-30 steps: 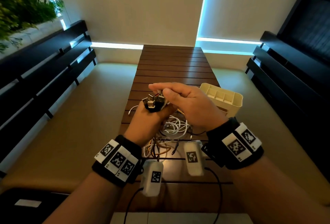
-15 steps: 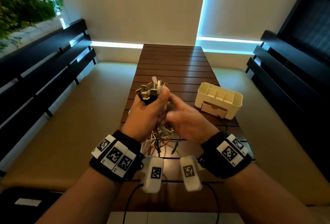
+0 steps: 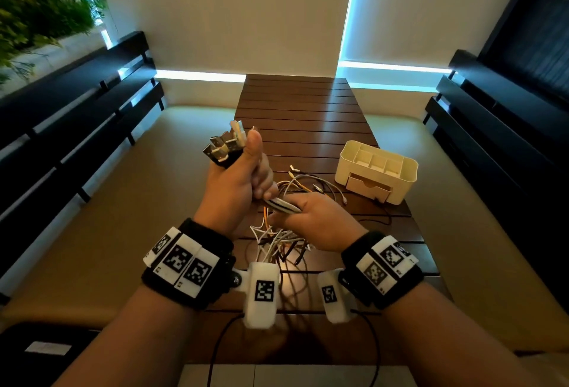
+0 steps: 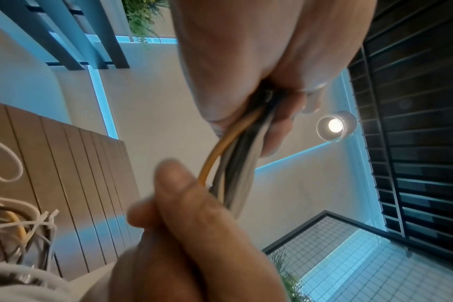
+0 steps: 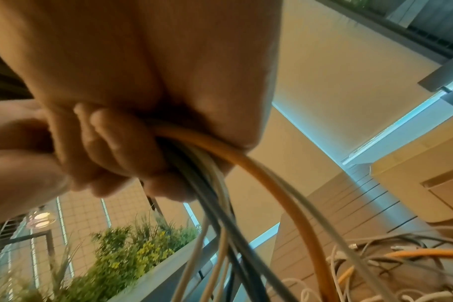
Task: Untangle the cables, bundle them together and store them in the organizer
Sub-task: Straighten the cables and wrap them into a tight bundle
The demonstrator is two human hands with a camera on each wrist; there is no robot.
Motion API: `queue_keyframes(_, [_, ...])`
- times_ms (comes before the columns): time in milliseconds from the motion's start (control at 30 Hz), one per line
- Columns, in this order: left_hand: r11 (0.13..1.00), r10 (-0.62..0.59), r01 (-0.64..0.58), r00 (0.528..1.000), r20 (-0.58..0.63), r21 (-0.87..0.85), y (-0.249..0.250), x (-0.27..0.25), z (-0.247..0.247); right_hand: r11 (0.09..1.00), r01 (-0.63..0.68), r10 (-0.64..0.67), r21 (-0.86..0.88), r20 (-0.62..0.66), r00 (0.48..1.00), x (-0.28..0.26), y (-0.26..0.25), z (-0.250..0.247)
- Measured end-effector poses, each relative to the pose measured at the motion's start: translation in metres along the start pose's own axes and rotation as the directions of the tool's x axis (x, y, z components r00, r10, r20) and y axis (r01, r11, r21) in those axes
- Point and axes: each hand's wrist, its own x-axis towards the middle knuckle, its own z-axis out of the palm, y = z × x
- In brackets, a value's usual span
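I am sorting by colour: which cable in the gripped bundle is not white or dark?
The orange cable, on the bundle's outer edge; both the left hand and right hand grip it.

The bundle of white, grey and orange cables [image 3: 281,205] vanishes inside both fists – its middle stretch hidden; at the head view's lower centre, wrist-mounted white camera housings [image 3: 261,292] cover the loose tangle's near part – plug types too small to tell

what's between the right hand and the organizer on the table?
Head view: loose cable ends sprawl on the slatted table between the right hand and the organizer.
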Motion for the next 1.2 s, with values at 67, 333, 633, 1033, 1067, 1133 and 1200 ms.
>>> queue_keyframes(67, [0.999, 0.012, -0.013, 0.999, -0.031, -0.043, 0.004, 0.001, -0.002, 0.999, 0.039, -0.038, 0.027, -0.026, 0.999, 0.0, -0.001, -0.008])
queue_keyframes(333, [0.976, -0.031, -0.014, 0.979, -0.203, -0.218, 0.003, 0.008, -0.02, 0.992, 0.073, -0.065, 0.104, -0.085, 0.994, -0.002, -0.001, -0.025])
queue_keyframes(633, [0.993, -0.052, 0.016, 0.949, -0.31, -0.115, -0.001, 0.006, -0.034, 0.976, 0.095, -0.079, 0.196, -0.088, 0.993, 0.0, 0.002, -0.032])
queue_keyframes(1033, [0.952, -0.197, 0.225, 0.969, -0.146, 0.207, -0.01, 0.004, -0.032, 0.957, 0.112, -0.04, 0.267, -0.26, 0.965, 0.01, 0.002, -0.03])
queue_keyframes(1067, [0.945, -0.21, 0.237, 0.968, -0.136, 0.226, -0.012, 0.003, -0.031, 0.961, 0.105, -0.039, 0.254, -0.254, 0.966, 0.01, 0.003, -0.03])
queue_keyframes(1133, [0.928, -0.244, 0.265, 0.964, -0.108, 0.262, -0.016, 0.001, -0.032, 0.96, 0.063, -0.011, 0.274, -0.189, 0.982, 0.01, 0.005, -0.036])
queue_keyframes(1200, [0.914, -0.263, 0.275, 0.961, -0.082, 0.299, -0.018, -0.001, -0.036, 0.924, -0.001, 0.01, 0.381, -0.022, 1.0, 0.008, 0.007, -0.047])
